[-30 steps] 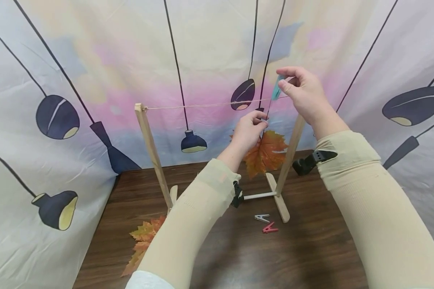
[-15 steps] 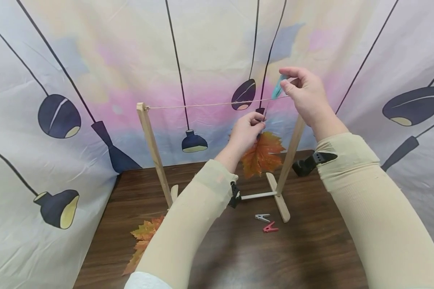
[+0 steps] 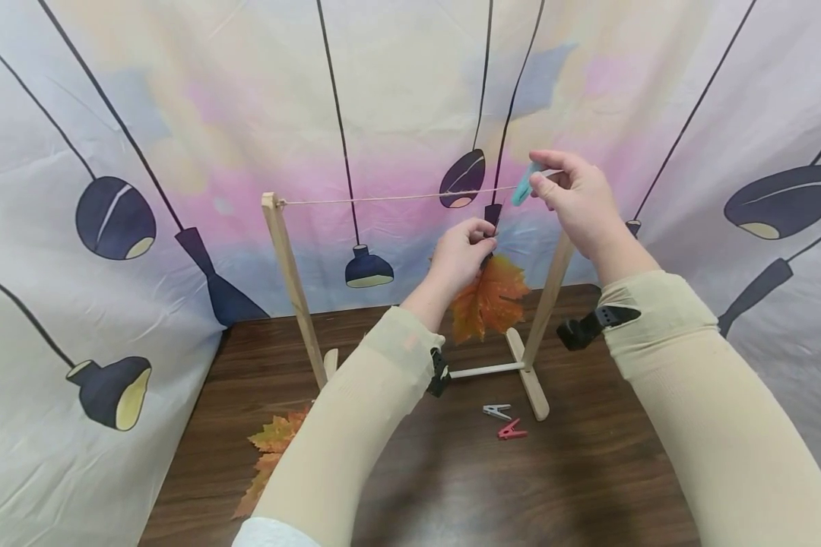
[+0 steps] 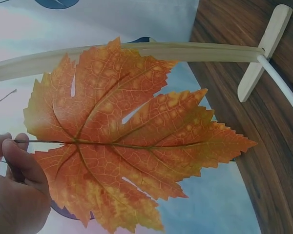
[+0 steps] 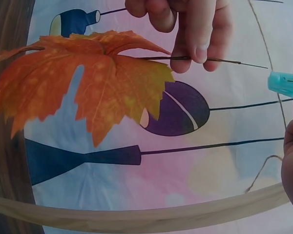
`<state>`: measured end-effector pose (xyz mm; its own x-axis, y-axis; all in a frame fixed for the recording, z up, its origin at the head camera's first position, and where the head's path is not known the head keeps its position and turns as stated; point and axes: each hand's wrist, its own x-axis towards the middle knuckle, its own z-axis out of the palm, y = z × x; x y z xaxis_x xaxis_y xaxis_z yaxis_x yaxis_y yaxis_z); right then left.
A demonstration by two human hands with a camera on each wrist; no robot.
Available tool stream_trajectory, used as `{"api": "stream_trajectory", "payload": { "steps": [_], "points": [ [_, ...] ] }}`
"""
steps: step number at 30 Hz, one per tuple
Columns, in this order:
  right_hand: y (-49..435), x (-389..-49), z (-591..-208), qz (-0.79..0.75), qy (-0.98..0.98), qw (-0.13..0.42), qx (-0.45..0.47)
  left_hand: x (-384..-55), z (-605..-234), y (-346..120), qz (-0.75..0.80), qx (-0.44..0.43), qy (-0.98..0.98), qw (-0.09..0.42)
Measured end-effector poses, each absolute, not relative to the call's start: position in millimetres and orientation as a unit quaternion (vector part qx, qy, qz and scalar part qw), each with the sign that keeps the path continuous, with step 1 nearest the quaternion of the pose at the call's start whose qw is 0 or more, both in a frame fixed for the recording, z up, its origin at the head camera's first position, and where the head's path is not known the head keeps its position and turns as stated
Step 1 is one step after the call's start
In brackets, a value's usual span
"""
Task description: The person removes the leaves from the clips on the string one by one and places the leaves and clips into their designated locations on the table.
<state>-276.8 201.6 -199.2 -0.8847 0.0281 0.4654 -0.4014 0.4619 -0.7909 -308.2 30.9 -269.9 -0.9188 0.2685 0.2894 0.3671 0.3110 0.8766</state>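
My left hand (image 3: pixel 460 257) pinches the thin dark stem of an orange maple leaf (image 3: pixel 490 300), below the string (image 3: pixel 383 199) tied across a wooden frame. In the left wrist view the whole leaf (image 4: pixel 122 122) shows, spread out from the fingertips. Between the thumb and fingers of my right hand (image 3: pixel 578 199) is a teal clothespin (image 3: pixel 524 186), its nose tilted down at the string. The right wrist view has the stem's bare wire end pointing at the clothespin (image 5: pixel 284 84), a small gap apart, with the string (image 5: pixel 269 48) passing close by.
The frame's left post (image 3: pixel 293 292) and right post (image 3: pixel 549 308) stand on the dark wooden table (image 3: pixel 451 486). A white clothespin (image 3: pixel 497 412) and a red clothespin (image 3: pixel 511 430) lie near the right foot. Another leaf (image 3: pixel 270 456) lies partly behind my left forearm. A printed cloth (image 3: pixel 397 91) hangs behind.
My right hand has lowered the teal clothespin toward the string. My left hand, with the leaf, has shifted slightly left and down.
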Motion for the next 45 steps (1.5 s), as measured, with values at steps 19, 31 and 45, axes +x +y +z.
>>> {"api": "stream_trajectory", "payload": {
  "steps": [19, 31, 45],
  "points": [
    [204, -275, -221, 0.519, -0.824, 0.199, 0.112, -311, -284, 22, -0.561, -0.184, -0.806, 0.038],
    [203, -277, -232, 0.51, -0.828, 0.196, 0.122, -312, -287, 16, -0.561, -0.177, -0.808, 0.033],
    [204, -274, -259, 0.526, -0.821, 0.178, 0.13, -312, -301, 6, -0.563, -0.168, -0.809, 0.033]
  ]
}}
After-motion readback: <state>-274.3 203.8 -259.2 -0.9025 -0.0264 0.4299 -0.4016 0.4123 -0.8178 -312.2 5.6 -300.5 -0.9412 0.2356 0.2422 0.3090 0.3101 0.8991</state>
